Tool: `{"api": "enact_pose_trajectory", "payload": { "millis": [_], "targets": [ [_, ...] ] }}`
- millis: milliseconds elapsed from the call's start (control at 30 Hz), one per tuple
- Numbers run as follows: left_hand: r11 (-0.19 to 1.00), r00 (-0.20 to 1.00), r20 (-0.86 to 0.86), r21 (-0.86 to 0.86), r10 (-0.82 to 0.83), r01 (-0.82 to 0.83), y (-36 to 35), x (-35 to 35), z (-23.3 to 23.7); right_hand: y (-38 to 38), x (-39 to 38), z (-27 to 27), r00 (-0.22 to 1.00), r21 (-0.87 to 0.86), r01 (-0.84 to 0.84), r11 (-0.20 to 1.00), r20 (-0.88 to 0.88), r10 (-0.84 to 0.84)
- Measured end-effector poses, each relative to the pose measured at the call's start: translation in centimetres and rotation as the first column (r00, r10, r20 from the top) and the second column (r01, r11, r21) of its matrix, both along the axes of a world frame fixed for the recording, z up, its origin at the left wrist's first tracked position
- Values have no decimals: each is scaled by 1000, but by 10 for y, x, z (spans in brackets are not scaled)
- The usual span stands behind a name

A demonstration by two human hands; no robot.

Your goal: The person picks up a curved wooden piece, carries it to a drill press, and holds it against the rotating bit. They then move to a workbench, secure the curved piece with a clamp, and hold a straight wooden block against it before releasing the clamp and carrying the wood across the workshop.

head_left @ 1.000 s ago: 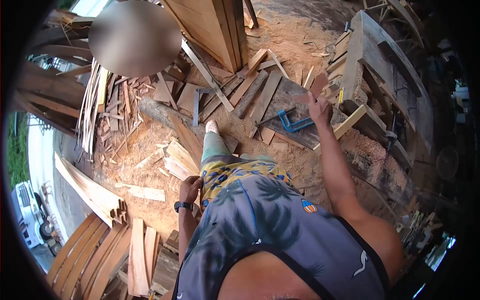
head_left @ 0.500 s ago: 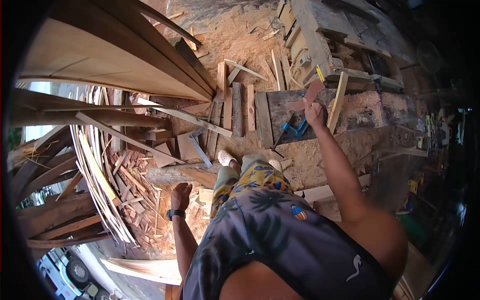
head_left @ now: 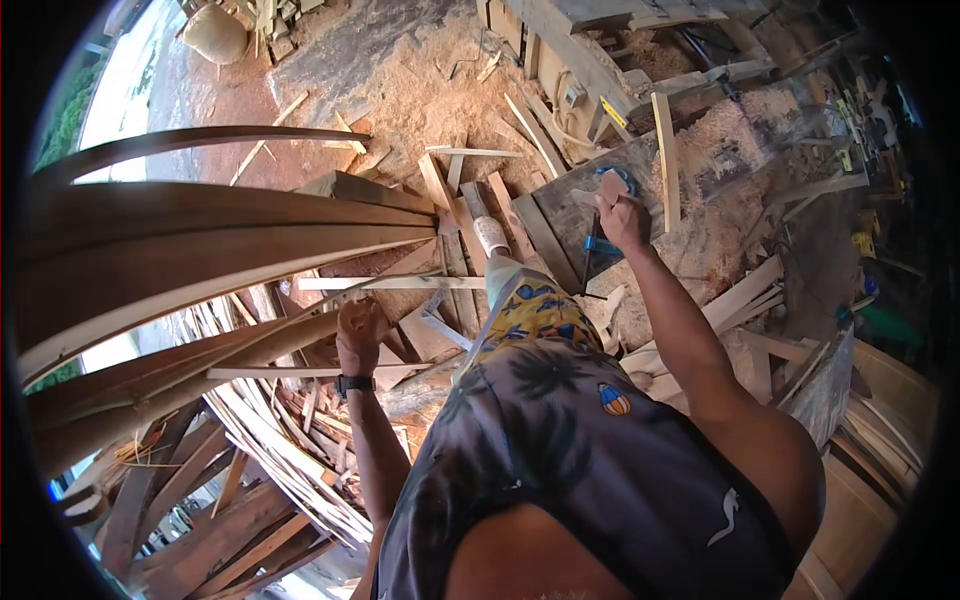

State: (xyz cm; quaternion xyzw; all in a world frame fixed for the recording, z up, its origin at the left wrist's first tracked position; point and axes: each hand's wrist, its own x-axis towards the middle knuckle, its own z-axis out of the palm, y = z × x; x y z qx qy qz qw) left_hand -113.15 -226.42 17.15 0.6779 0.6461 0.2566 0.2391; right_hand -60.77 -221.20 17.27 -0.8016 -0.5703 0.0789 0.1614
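Observation:
My right hand (head_left: 625,222) pinches a small, flat reddish-brown piece (head_left: 612,186) above a dark workbench board. A blue clamp (head_left: 600,245) sits on the board just below that hand. My left hand (head_left: 360,325), with a dark watch on the wrist, is raised beside long curved planks (head_left: 230,235) and thin strips of wood. Its fingers look curled, and whether anything is in them is hidden. A pale wooden bar (head_left: 666,160) lies across the board to the right of my right hand.
Wood offcuts (head_left: 520,225) lie around my stepping foot. Sawdust (head_left: 430,90) covers the ground ahead. A heap of thin strips (head_left: 290,440) and dark beams (head_left: 220,530) stand at the lower left. A cluttered bench (head_left: 570,50) is at the top, and a sack (head_left: 215,35) at the upper left.
The view has turned and moved forward. One foot has stepped ahead. My left hand has risen toward the planks, and my right hand still holds the reddish-brown piece.

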Motion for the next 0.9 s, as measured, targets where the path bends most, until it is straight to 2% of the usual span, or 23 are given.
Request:
{"api": "enact_pose_trajectory", "payload": {
  "millis": [67,100,133,200,233,267,300,333,400,467,500,533,600,667,733,767,833,900],
  "targets": [
    [998,998,-59,46,34,-31,24,-8,-4,27,6,-23,999,26,0,1000,45,-1],
    [961,950,192,-175,247,-214,37,20,38,43,6,-28,999,-84,40,996,-9,-40],
    [960,953,181,-186,243,-210,49,19,40,58,4,-31,995,-192,70,979,-59,-83],
    [899,926,178,-356,333,-255,78,20,43,98,-6,-37,988,-240,105,965,-85,-129],
    [921,913,231,-285,336,-266,89,26,43,119,-9,-42,992,-217,96,972,-59,-111],
    [919,912,228,-286,342,-272,99,11,24,143,-11,-46,995,-192,85,978,-28,-92],
    [923,945,170,-320,278,-214,100,-14,-13,165,-12,-57,997,-116,10,993,-77,-20],
    [916,971,111,-368,211,-157,98,-30,-32,190,-23,-43,988,-243,64,968,-121,-96],
    [897,984,28,-417,178,-150,97,-31,-33,238,-26,-65,958,-313,30,949,-261,-117],
    [875,982,-23,-452,185,-175,101,-28,-25,282,-29,-85,911,-96,-80,992,-411,34],
    [866,980,-33,-464,196,-189,104,-24,-20,307,-39,-76,800,-184,-75,980,-597,-51],
    [855,977,-46,-475,210,-207,107,-22,-16,325,-53,-68,505,14,-19,1000,-863,22],
    [835,965,-65,-489,254,-253,111,-17,-8,366,-58,-53,348,-253,-108,961,-915,-202],
    [809,947,-90,-498,310,-312,112,-13,-3,398,-73,-25,128,-268,-145,952,-960,-251],
    [786,922,-103,-493,373,-373,109,-10,-2,427,-78,-21,19,-277,-262,924,-959,-282],
    [775,909,-109,-489,402,-401,108,-9,-1,439,-84,-14,36,-273,-285,919,-961,-274],
    [752,883,-125,-478,453,-454,101,-6,-1,456,-101,7,-30,-299,-285,911,-947,-320],
    [731,858,-134,-469,495,-495,93,-2,-3,470,-109,10,-37,-292,-347,891,-945,-324]
  ]
}}
